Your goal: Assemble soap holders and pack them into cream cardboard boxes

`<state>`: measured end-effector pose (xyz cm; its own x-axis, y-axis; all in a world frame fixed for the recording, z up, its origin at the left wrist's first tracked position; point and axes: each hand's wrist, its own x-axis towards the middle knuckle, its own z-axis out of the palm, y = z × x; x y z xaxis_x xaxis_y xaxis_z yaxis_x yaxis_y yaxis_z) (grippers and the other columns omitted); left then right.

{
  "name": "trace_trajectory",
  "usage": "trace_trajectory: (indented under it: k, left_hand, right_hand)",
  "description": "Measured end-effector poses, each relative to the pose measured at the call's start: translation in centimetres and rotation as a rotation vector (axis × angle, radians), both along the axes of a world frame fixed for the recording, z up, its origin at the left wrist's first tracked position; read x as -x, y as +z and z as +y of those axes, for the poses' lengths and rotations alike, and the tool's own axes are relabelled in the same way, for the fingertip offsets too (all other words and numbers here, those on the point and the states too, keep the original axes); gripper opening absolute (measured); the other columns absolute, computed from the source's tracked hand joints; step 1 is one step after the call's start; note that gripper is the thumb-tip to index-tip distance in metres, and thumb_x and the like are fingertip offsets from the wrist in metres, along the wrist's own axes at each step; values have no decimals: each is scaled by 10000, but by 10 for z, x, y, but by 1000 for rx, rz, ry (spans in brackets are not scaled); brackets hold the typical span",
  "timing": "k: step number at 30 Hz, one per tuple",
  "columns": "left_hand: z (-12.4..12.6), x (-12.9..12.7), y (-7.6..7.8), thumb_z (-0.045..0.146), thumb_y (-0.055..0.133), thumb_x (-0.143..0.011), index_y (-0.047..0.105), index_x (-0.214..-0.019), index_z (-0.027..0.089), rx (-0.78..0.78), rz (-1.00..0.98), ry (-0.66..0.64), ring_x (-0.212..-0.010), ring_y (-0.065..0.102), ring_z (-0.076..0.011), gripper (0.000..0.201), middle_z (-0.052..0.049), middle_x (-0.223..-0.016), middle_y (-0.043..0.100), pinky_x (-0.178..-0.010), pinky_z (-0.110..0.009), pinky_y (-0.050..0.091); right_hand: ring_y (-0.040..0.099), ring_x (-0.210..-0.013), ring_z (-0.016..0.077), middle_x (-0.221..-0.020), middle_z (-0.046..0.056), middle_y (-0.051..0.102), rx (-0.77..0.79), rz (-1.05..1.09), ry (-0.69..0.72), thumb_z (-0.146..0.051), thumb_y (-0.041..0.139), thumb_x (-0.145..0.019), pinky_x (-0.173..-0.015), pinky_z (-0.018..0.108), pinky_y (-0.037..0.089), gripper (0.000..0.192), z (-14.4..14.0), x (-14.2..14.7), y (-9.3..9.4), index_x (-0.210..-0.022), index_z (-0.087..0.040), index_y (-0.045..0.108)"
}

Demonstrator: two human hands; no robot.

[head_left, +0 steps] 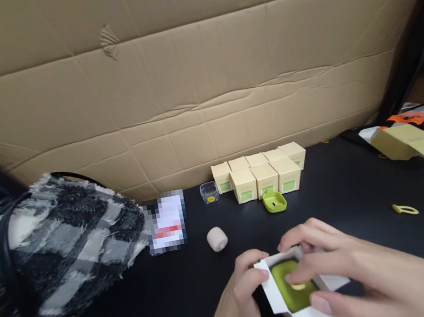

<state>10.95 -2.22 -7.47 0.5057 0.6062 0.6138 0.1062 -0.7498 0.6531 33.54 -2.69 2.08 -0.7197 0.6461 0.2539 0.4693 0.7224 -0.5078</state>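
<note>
My left hand (242, 298) is wrapped round a small open box (273, 294) with white inner walls and flaps, its fingers on the left rim. Inside the box sits an olive-green rounded silicone case (287, 304) with a small pale-yellow piece on top. My right hand (343, 261) reaches over the box from the right. One of its fingers presses on the green case, its thumb lies by the near right flap, and other fingers rest along the far edge. The case's lower part is hidden in the box.
Several closed pale-yellow boxes (265, 177) stand at the back. Near them are a green silicone cover (274, 203), a clear case (209, 194) and a pinkish-white case (217, 239). A yellow strap (405, 209) and an opened box (414, 142) lie right; a checkered bag (83, 241) left.
</note>
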Motion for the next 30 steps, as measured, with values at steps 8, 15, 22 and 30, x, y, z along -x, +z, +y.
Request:
trace_trajectory:
  k: [8, 15, 22, 30]
  left_hand:
    - [-2, 6, 8, 348, 727, -775, 287, -1388, 408, 74, 126, 10, -1231, 518, -349, 757, -124, -1332, 465, -962, -486, 476]
    - [-5, 9, 13, 368, 680, -812, 325, -1342, 335, 79, 160, 90, -1157, 597, -279, 639, -102, -1278, 549, -945, -412, 523]
    - [-8, 10, -6, 555, 629, -797, 234, -1395, 362, 86, 134, 206, -1116, 632, -308, 742, -99, -1263, 591, -919, -497, 545]
    - [-7, 6, 12, 417, 657, -822, 320, -1375, 365, 66, 176, 122, -1123, 616, -250, 650, -70, -1246, 575, -952, -395, 534]
  right_hand:
    - [660, -1050, 191, -1171, 63, 651, -115, 245, 42, -612, 330, -952, -842, 256, 573, 485, 0, -14, -5, -1334, -320, 395]
    - [591, -1129, 168, -1189, 5, 617, 150, 405, -89, -270, 541, -949, -936, 265, 493, 241, 7, -4, -25, -1171, -362, 541]
    - [607, -802, 172, -846, 17, 639, 756, 503, -196, -503, 561, -901, -711, 282, 484, 305, 17, 7, -41, -983, -222, 647]
    - [588, -816, 162, -880, 6, 642, 760, 541, -226, -481, 611, -878, -721, 269, 455, 266, 15, 10, -45, -979, -245, 679]
